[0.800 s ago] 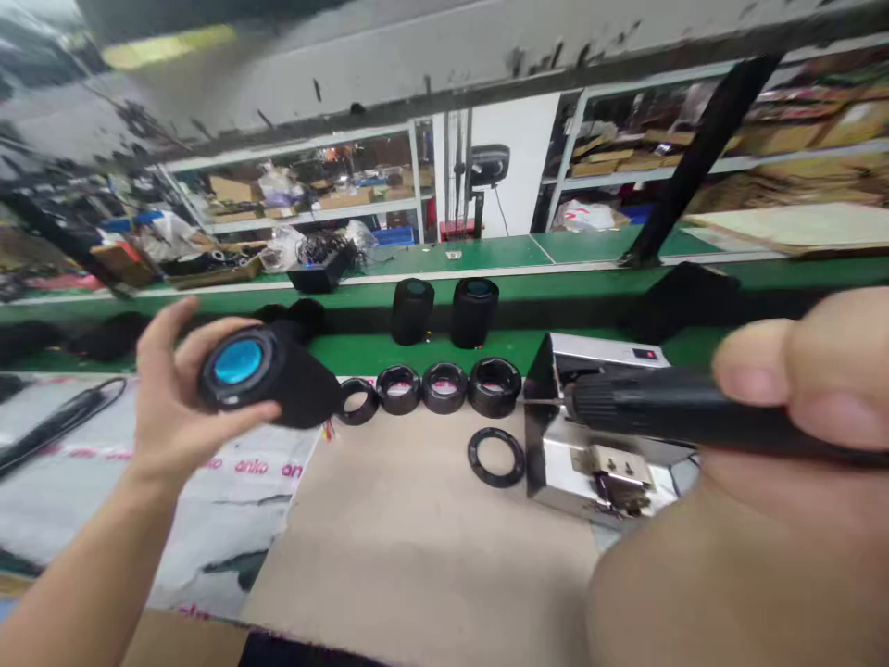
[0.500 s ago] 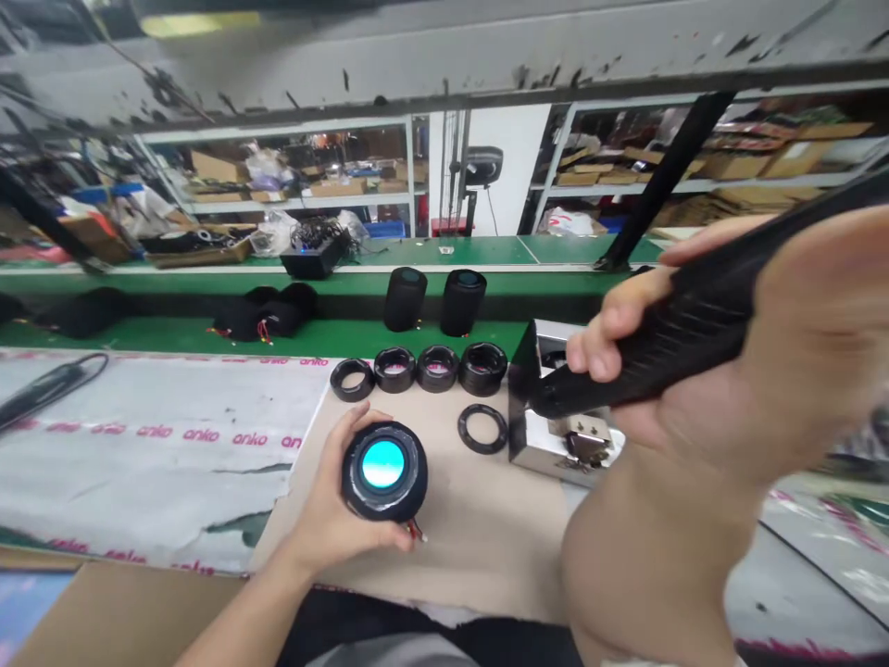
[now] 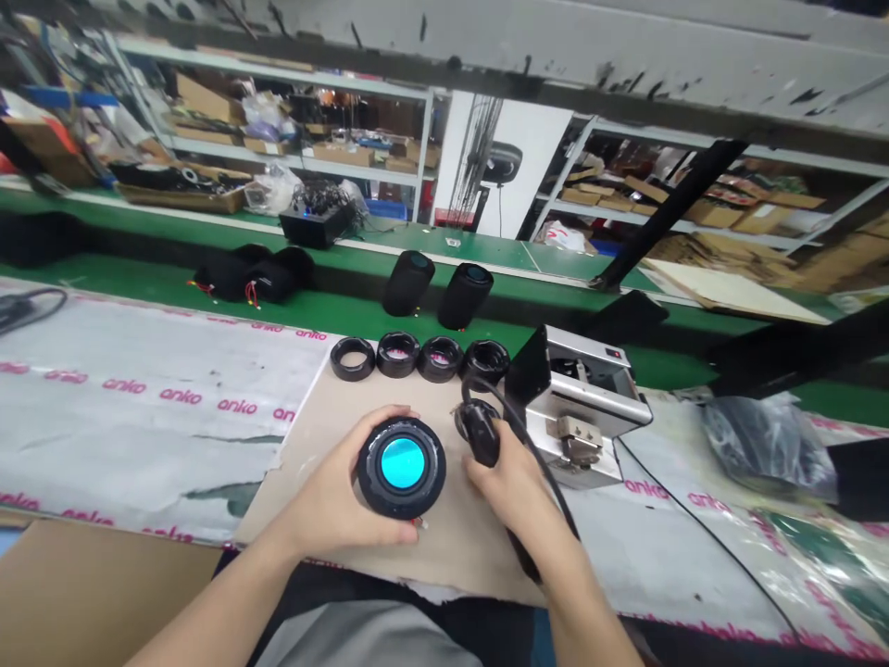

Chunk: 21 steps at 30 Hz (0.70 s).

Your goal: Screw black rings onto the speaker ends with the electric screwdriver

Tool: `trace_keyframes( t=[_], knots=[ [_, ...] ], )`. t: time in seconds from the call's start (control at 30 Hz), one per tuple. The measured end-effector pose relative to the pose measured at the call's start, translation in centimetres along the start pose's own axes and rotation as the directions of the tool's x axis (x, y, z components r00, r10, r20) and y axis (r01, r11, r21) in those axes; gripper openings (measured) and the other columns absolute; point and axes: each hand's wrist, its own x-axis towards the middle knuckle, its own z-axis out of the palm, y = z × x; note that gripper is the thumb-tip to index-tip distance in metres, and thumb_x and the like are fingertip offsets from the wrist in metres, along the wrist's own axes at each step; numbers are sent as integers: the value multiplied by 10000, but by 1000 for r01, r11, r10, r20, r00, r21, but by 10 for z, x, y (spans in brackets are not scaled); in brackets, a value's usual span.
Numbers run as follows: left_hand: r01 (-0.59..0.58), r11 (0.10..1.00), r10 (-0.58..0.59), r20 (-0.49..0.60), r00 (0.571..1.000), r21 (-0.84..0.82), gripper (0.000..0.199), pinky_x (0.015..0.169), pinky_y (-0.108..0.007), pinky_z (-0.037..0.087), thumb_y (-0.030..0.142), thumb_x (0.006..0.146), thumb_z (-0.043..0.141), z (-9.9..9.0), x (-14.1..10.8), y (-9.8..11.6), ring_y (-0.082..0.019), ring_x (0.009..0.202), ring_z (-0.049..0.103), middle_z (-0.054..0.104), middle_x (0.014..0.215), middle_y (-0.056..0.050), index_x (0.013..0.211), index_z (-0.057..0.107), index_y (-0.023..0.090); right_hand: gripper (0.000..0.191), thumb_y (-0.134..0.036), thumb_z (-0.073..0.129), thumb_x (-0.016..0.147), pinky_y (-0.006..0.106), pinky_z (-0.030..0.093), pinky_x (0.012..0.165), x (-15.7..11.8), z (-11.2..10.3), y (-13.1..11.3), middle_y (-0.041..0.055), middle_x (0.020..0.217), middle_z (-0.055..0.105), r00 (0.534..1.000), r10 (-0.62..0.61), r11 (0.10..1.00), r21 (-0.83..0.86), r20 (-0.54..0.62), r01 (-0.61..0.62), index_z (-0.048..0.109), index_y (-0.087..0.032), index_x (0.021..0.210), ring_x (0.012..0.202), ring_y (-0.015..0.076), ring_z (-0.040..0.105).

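My left hand (image 3: 340,491) is wrapped round the side of a black cylindrical speaker (image 3: 403,468), its round end facing up with a shiny blue disc in the middle. A small bit of red and white wire shows below the thumb. To its right, my right hand (image 3: 510,468) grips a black corded hand tool (image 3: 481,434), whose exact kind I cannot make out. The tool's front end points away and left, apart from the speaker. A black cord loops over it and runs back along my forearm. Black rings (image 3: 398,355) stand in a row beyond both hands.
A silver metal machine (image 3: 583,408) stands right of the rings. Two black speakers (image 3: 465,296) stand on the green bench behind. Dark fabric pieces with wires (image 3: 256,273) lie at left, a clear plastic bag (image 3: 770,445) at right. Brown cardboard (image 3: 312,417) covers the work area.
My right hand has come down and left from close to the camera, bringing the black tool beside the speaker. The flat ring seen there before is now hidden. My left hand keeps the speaker.
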Motion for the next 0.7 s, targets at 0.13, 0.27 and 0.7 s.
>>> trace_keyframes(
  t=[0.13,0.27,0.7],
  knots=[
    [53,995,-54,17,998,79,1009,1195,-529,526,290,577,1006,2,0,16,-412,1415,617,607,1532,-144,1456,510,257,564,-60,622,887,504,516,1169,4,18,8,175,1396,670,998,53,995,-90,15,-52,619,-164,1441,1341,361,659],
    [40,984,-47,34,998,173,970,1202,-550,514,243,587,961,1,2,22,-412,1423,610,612,1517,-137,1440,500,256,571,-42,623,826,497,536,1088,6,17,4,136,1254,736,995,102,987,-123,11,-100,675,-211,1369,1246,376,698],
    [-97,993,94,45,995,66,955,1118,-500,584,305,618,1026,5,9,13,-372,1308,700,691,1435,-126,1431,528,245,334,-436,850,779,293,632,759,-59,-44,-59,35,969,775,988,-115,939,312,-102,142,714,-217,992,790,185,724]
  ],
)
